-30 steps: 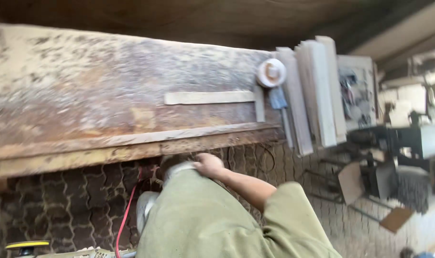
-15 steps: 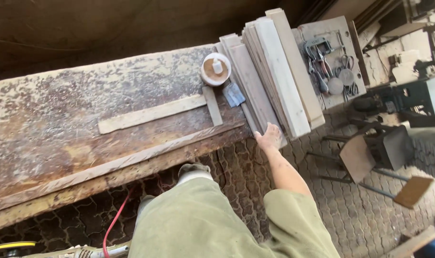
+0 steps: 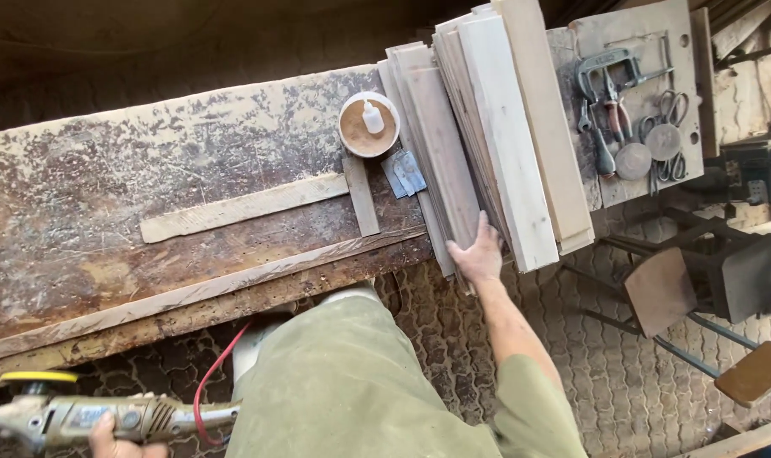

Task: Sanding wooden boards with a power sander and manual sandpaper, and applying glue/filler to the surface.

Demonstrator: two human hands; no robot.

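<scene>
The right hand [image 3: 477, 254] lies flat, fingers spread, on stacked boards [image 3: 487, 136] overhanging the worktop [image 3: 105, 187]. The left hand [image 3: 114, 437], half cut off, grips an angle polisher [image 3: 89, 416].

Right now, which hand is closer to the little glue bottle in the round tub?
Right. The right hand rests on the plank stack beside the glue bottle; the left hand grips the polisher far below the bench.

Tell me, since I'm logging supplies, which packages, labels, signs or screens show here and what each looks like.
Glue bottle: small, white, nozzle-topped, standing in a round white tub on the workbench, beside the stacked boards.
Label: pale patch on the grinder body that the left hand holds, bottom left.
No signs or screens.
</scene>
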